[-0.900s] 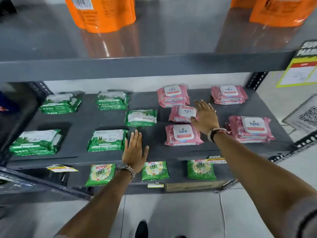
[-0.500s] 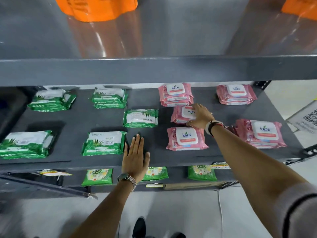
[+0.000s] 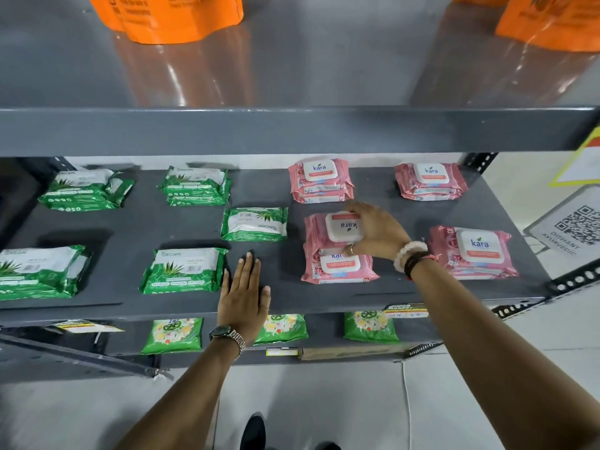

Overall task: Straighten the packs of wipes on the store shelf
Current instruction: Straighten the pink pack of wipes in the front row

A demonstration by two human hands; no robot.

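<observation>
Green and pink packs of wipes lie on the grey middle shelf [image 3: 279, 196]. My right hand [image 3: 378, 235] grips a pink pack [image 3: 337, 227] that is turned upside down, its label reading backwards, and partly overlaps the front pink pack [image 3: 339, 266]. My left hand [image 3: 243, 293] rests flat and open on bare shelf, just right of a front green pack [image 3: 183, 269]. One green pack [image 3: 255, 224] lies alone and reversed between the rows. More pink stacks sit at back centre [image 3: 319, 180], back right [image 3: 430, 181] and front right [image 3: 474, 251].
Green packs lie at back left [image 3: 86, 190], back middle [image 3: 194, 186] and front left [image 3: 39, 271]. Orange pouches [image 3: 165, 14] stand on the upper shelf, whose front edge [image 3: 292, 131] overhangs. Green detergent packets [image 3: 172, 334] lie on the lower shelf. A QR sign [image 3: 576, 225] hangs right.
My right hand has closed on the middle pink pack and drawn it forward onto the front pink pack. My left hand has stayed flat on the shelf. The camera moved closer.
</observation>
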